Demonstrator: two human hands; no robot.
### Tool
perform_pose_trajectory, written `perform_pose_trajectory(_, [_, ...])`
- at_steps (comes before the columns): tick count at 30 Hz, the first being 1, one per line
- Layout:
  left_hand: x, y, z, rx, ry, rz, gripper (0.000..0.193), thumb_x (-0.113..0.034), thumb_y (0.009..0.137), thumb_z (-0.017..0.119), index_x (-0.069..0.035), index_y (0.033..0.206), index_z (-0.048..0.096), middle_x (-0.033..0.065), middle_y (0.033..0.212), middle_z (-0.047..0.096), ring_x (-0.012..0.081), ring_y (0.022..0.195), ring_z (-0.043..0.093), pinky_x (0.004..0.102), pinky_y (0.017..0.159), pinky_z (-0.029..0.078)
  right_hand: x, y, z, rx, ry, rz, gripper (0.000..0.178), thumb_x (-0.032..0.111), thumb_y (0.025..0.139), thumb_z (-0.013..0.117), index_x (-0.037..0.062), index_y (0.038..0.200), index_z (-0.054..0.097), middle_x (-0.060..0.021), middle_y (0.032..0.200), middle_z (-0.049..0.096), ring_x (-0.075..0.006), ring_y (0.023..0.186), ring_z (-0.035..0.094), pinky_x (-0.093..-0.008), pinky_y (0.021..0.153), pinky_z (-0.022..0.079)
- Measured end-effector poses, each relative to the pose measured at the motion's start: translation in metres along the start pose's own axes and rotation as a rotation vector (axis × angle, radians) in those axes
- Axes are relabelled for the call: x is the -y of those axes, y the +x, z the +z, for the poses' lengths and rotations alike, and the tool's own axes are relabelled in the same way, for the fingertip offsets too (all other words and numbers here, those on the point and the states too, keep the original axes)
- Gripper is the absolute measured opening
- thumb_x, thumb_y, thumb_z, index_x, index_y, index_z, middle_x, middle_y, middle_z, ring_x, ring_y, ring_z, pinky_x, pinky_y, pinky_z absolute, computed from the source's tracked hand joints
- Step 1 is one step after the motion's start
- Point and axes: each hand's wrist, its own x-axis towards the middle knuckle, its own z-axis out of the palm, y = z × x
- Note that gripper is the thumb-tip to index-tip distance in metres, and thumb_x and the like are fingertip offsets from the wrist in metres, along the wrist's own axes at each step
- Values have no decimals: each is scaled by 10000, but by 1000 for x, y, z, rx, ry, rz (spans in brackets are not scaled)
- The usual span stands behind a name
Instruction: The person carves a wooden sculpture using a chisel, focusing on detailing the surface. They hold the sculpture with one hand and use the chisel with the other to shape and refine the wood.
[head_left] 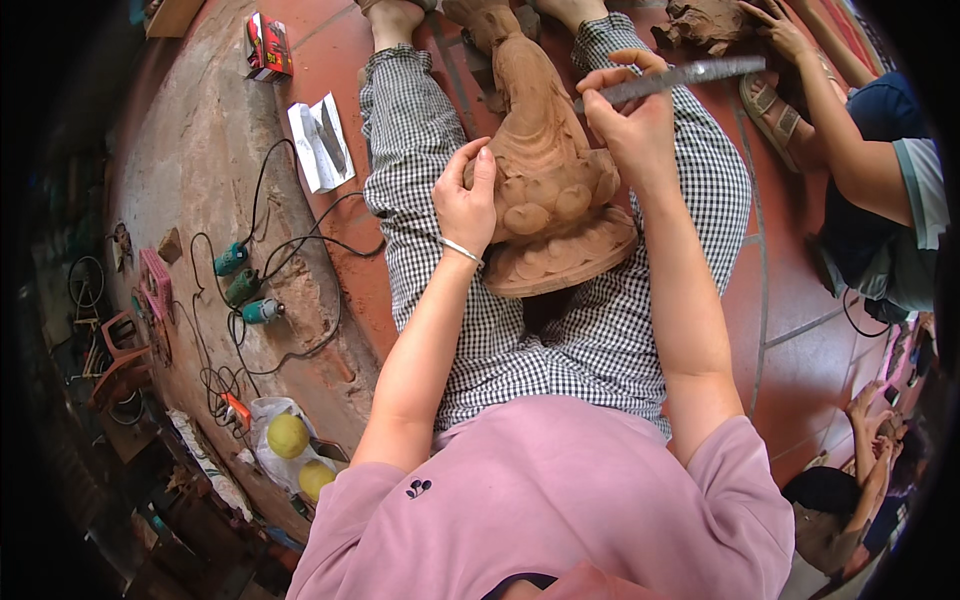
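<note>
A reddish-brown carved statue (537,120) lies between my legs, its lotus-shaped base nearest my body and its upper end pointing away. My left hand (467,205) curls against the left side of the statue just above the base, thumb raised along it. In my right hand (637,135) is a long, flat grey file (705,73), pinched near its left end beside the statue's right side. The file's free end points to the right. Whether its tip touches the statue, I cannot tell.
On the left are a white paper with a dark blade (328,145), a red box (267,48), green power tools (240,287) with tangled black cords, and yellow fruits (288,436) on a plastic bag. At right, another person's arm (850,140) reaches to a brown carving (703,24).
</note>
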Motion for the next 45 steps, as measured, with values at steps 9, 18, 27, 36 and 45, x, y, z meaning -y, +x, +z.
perform_pose_trajectory(9, [2, 1, -1, 4, -11, -1, 341, -281, 989, 618, 14, 1139, 701, 77, 845, 718, 129, 757, 648, 268, 688, 505, -4, -32, 8, 33, -274, 30, 192, 75, 907, 721, -21, 1073, 722, -93, 958, 752, -101, 845, 694, -232, 747, 541])
perform_pose_trajectory(18, [-2, 0, -2, 4, 5, -32, 349, -287, 986, 623, 16, 1140, 704, 85, 860, 728, 138, 765, 658, 272, 691, 509, -7, -40, 14, 43, -534, -228, 151, -4, 859, 692, -31, 1007, 699, -149, 906, 702, -243, 803, 696, -295, 697, 536])
perform_pose_trajectory(27, [-6, 1, 2, 22, 27, -73, 332, -279, 988, 613, 3, 1137, 709, 84, 852, 728, 144, 761, 667, 276, 692, 517, -16, -25, 9, -40, -360, -81, 124, 42, 897, 678, -29, 997, 695, -132, 829, 713, -166, 730, 683, -273, 658, 518])
perform_pose_trajectory(36, [2, -1, 3, -23, -10, 8, 333, -285, 992, 612, -3, 1142, 708, 42, 769, 686, 100, 672, 599, 257, 618, 475, 2, -34, 8, 41, -411, -103, 138, 25, 889, 686, -38, 1011, 695, -153, 864, 716, -204, 767, 701, -280, 695, 538])
perform_pose_trajectory(45, [-3, 0, 0, -5, 33, -35, 324, -267, 983, 614, 7, 1128, 707, 81, 833, 720, 137, 754, 658, 272, 688, 511, 1, -59, 9, 108, -564, -315, 139, -14, 864, 692, -31, 1002, 695, -162, 911, 698, -265, 789, 699, -307, 703, 546])
